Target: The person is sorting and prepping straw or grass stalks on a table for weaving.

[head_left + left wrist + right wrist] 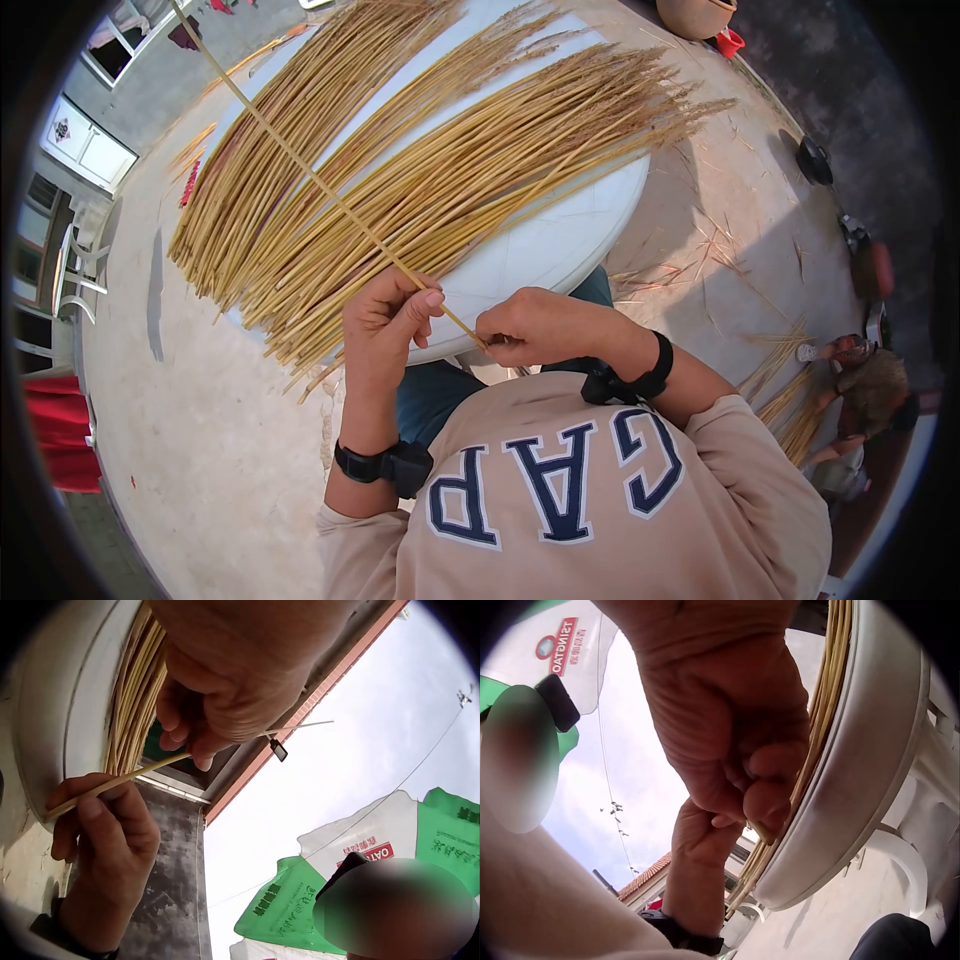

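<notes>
A long, thin yellow reed stalk (320, 184) runs slantwise across the head view, over the table toward the upper left. My left hand (388, 318) pinches it between thumb and fingers near its lower part. At the stalk's lower end, close to my body, the curled fingers of my right hand (540, 325) grip it. In the left wrist view the stalk (154, 766) spans the short gap between both hands. Seen from the right wrist, its cut end (762, 831) pokes out by my right fingertips. Many similar stalks (450, 200) with feathery heads lie beyond my hands.
A round white table (590, 215) bears the stalks in several bunches. More stalks (800, 420) lie on the ground at right, beside another person (872, 390). Broken bits litter the ground. A white chair (80, 265) stands far left, and a clay pot (697, 15) at the upper right.
</notes>
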